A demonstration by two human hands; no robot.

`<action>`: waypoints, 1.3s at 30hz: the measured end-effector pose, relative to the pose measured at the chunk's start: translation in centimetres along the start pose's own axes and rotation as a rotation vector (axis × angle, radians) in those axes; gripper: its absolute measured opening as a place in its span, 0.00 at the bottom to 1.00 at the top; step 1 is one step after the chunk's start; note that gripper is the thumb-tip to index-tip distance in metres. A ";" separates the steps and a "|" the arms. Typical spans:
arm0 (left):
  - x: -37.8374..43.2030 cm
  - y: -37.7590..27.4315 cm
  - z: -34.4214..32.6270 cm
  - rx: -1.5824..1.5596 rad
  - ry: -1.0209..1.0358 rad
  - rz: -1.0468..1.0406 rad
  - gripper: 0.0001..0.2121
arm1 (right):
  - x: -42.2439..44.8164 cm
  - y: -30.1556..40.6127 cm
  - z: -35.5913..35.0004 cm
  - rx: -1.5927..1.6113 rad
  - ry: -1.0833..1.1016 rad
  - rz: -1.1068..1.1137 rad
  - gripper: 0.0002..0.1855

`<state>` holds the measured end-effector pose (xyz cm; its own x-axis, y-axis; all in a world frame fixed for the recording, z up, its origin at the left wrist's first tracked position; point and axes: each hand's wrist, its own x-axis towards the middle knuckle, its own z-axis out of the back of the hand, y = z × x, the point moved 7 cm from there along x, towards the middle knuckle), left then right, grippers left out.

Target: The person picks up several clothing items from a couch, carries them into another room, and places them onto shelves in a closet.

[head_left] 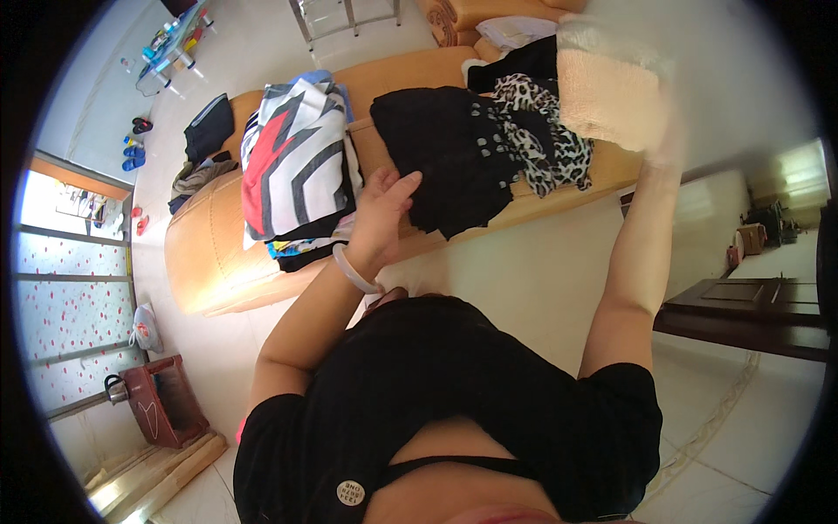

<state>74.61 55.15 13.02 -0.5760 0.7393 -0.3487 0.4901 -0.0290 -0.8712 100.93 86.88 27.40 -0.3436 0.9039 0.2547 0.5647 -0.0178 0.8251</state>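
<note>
My right hand (pixel 664 141) is raised and blurred at the far right, shut on a peach-coloured cloth (pixel 609 98) that is held up beside the tan upholstered couch (pixel 203 255). Spread on the couch seat is a black garment (pixel 438 144), with a black-and-white leopard-print part (pixel 566 154) to its right. My left hand (pixel 381 213), with a white bangle at the wrist, hovers at the garment's left edge. Its thumb stands apart from loosely curled fingers; whether it touches the cloth is unclear. To its left rises a stack of folded clothes (pixel 298 157), topped by a white, grey and red patterned one.
Dark folded trousers (pixel 211 128) and a crumpled brown garment (pixel 200 177) lie at the couch's left end. A white cloth (pixel 517 29) rests at the back. A reddish-brown cabinet (pixel 141 399) stands lower left, a dark wooden door (pixel 740 304) at right.
</note>
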 end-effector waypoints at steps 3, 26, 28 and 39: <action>1.0 0.5 -1.2 0.003 0.045 0.190 0.11 | 5.0 -2.1 11.0 -0.041 0.144 -0.077 0.21; 2.8 -0.9 -1.4 0.038 -0.087 -0.350 0.27 | -10.5 -8.6 -7.6 -1.004 0.421 0.318 0.20; 3.8 -0.6 -0.3 0.243 -0.081 -0.433 0.29 | -13.3 -10.8 -11.2 -1.195 0.588 0.471 0.26; 1.3 -3.9 -3.7 0.861 -0.109 -1.043 0.24 | -10.3 -20.7 -8.4 -0.877 0.357 -0.091 0.35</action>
<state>74.40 58.73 17.29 -0.4924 0.6203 0.6105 -0.7408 0.0695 -0.6682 86.47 74.35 11.93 -0.6493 0.7363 0.1903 -0.1903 -0.3995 0.8967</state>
